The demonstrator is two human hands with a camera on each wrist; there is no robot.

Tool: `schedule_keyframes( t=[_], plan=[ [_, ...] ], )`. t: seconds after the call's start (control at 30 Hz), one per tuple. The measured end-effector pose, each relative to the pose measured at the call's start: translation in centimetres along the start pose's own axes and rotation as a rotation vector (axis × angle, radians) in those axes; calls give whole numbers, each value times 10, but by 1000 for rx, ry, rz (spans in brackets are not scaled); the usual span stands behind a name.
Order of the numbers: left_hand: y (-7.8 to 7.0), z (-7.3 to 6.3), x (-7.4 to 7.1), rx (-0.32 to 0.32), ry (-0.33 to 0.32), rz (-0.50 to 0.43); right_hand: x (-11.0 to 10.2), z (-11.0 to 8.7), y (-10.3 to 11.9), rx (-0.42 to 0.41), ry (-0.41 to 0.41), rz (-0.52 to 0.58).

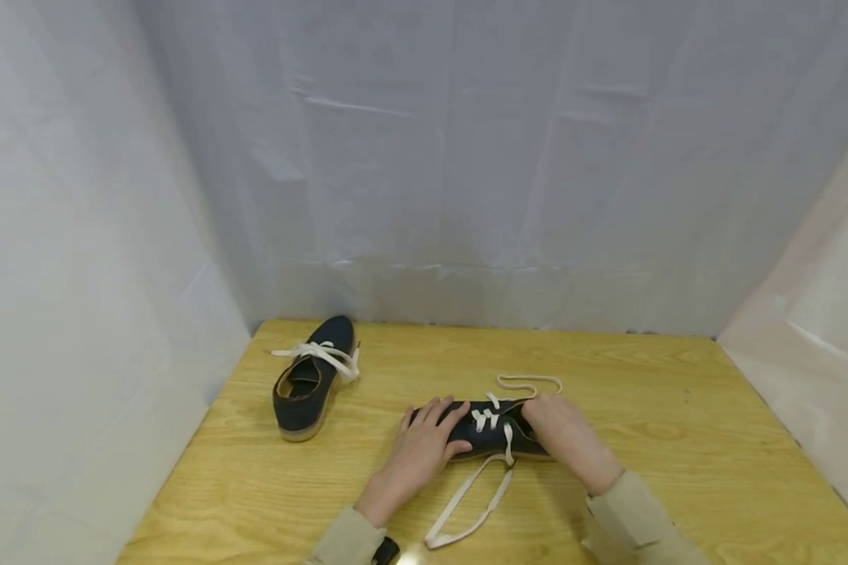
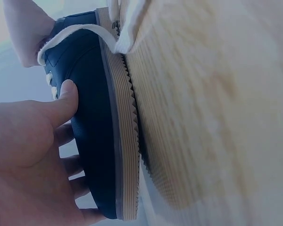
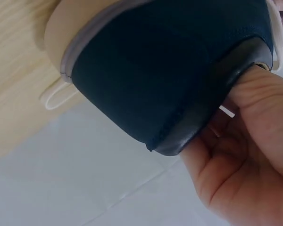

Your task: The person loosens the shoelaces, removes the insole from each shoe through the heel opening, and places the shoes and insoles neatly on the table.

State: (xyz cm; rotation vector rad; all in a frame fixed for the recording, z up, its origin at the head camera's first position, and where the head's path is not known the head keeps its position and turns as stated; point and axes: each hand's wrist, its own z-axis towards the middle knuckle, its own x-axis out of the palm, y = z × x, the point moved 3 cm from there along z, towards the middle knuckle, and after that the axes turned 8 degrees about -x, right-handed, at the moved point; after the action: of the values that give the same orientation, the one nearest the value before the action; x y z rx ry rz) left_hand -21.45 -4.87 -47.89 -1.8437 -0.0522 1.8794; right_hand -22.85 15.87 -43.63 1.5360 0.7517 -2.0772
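A navy lace-up shoe point(image 1: 482, 444) sits on the table in the head view, toe to the left. My left hand point(image 1: 424, 443) grips its toe end, thumb on the near side and fingers spread over the top and far side. At the collar, my right hand point(image 1: 568, 435) has its thumb inside the opening, and its other fingers curl at the far edge in the right wrist view, partly hidden. White laces point(image 1: 493, 421) cross the front of the shoe. One long lace end point(image 1: 447, 539) loops on the table toward me; another lies beyond the shoe.
The matching navy shoe point(image 1: 300, 413) stands at the back left, its white lace tied in a bow. Pale sheeting point(image 1: 431, 157) hangs behind and on both sides of the wooden table point(image 1: 678, 439). A small black object point(image 1: 386, 552) shows by the left cuff.
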Motion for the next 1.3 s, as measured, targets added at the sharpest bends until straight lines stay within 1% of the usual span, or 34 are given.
schedule_keyframes(
  t=[0.1,0.2,0.37,0.57,0.73,0.87,1.2,1.3],
  plan=[
    [1,0,1,2,0,2,2,-1,3,-42,-30,-61],
    [1,1,2,1,1,2,4,-3,7,-102,-57,-112],
    [0,1,1,2,-4,5,6,-7,9,-182,-89,-156],
    [0,-1,0,-3,-12,-1,11,-12,9,-216,-173,-234],
    [0,0,-1,1,-12,-3,12,-16,10,-221,-241,-237],
    [1,-1,1,7,-1,-3,12,-22,11,-251,-297,-238],
    [1,1,3,0,-5,-4,10,-37,11,-347,-535,-216],
    [2,2,3,-2,-10,0,8,-42,9,-368,-572,-193]
  ],
)
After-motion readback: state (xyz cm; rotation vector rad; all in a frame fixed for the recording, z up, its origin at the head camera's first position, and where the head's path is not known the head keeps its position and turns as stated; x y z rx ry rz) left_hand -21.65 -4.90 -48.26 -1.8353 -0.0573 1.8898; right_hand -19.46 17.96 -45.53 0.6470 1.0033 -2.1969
